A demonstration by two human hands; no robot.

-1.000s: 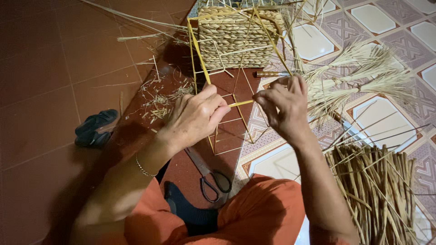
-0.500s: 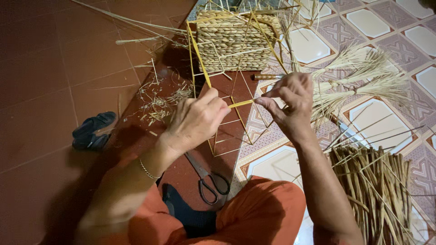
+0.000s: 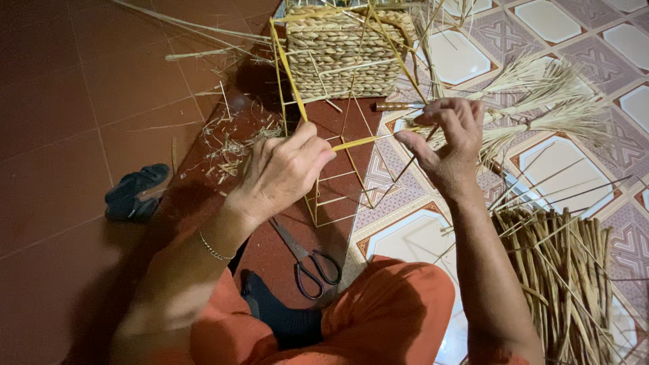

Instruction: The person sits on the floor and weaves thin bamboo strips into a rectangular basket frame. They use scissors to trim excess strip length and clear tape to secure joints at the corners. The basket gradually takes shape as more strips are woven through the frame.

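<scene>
A thin wire frame (image 3: 338, 182) lies on the floor in front of me, its far half covered with woven straw (image 3: 345, 54). My left hand (image 3: 280, 172) pinches one end of a flat yellow straw strand (image 3: 362, 141) against the frame. That strand runs right to my right hand (image 3: 446, 138), which grips it with thumb and fingers, just below a small tool with a wooden handle (image 3: 395, 106).
Black-handled scissors (image 3: 307, 260) lie by my knee. A bundle of dry straw stalks (image 3: 568, 284) sits at the right, feathery straw tufts (image 3: 554, 101) beyond my right hand. A dark sandal (image 3: 135, 192) and loose straw scraps (image 3: 230, 145) lie at the left on red tiles.
My right hand has lifted and drawn slightly right, pulling the yellow strand taut. The left hand stays on the frame.
</scene>
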